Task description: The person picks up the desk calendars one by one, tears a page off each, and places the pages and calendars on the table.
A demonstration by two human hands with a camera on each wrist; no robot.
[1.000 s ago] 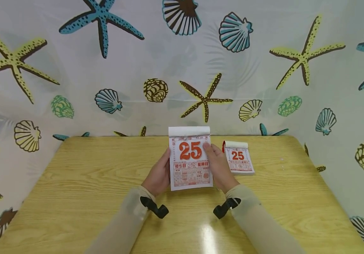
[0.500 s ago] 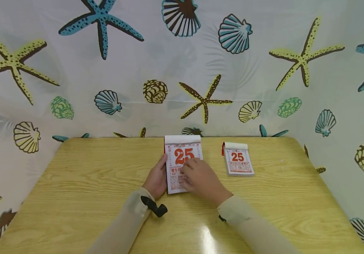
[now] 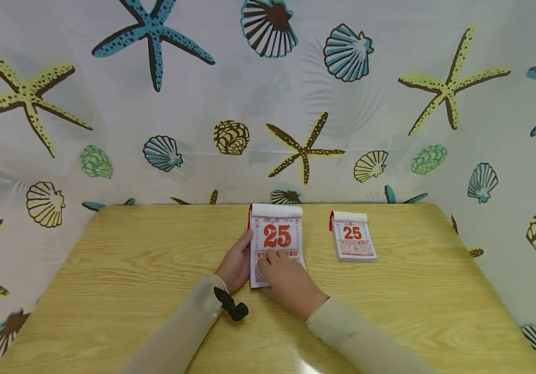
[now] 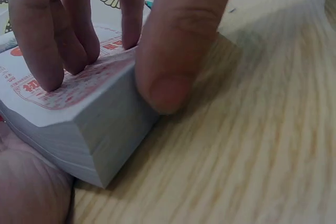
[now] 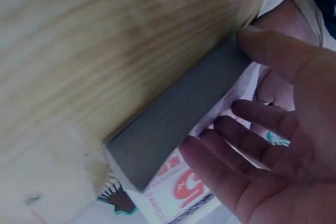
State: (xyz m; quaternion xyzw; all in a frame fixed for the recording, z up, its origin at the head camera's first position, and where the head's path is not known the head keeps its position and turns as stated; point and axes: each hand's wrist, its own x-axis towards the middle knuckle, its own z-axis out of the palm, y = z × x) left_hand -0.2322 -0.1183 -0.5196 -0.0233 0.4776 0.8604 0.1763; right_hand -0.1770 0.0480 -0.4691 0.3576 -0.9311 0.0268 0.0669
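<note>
A thick tear-off calendar (image 3: 277,236) with a large red 25 lies on the wooden table in the head view, its white top strip toward the back. My left hand (image 3: 235,267) holds its left side, the thumb along the edge and the other fingers hidden. Over the calendar's lower half is my right hand (image 3: 288,283), fingertips on the printed page. In the left wrist view the right thumb (image 4: 170,87) presses the side of the page block (image 4: 115,124), while the other fingers curve down onto the front sheet.
A smaller tear-off calendar (image 3: 354,239), also showing 25, lies to the right. The wooden table (image 3: 132,270) ends at a cloth backdrop (image 3: 193,104) printed with starfish and shells, which also rises on both sides.
The calendar came down toward the table from between both hands. My right hand left its right edge and moved across to the lower front; the left hand kept its side.
</note>
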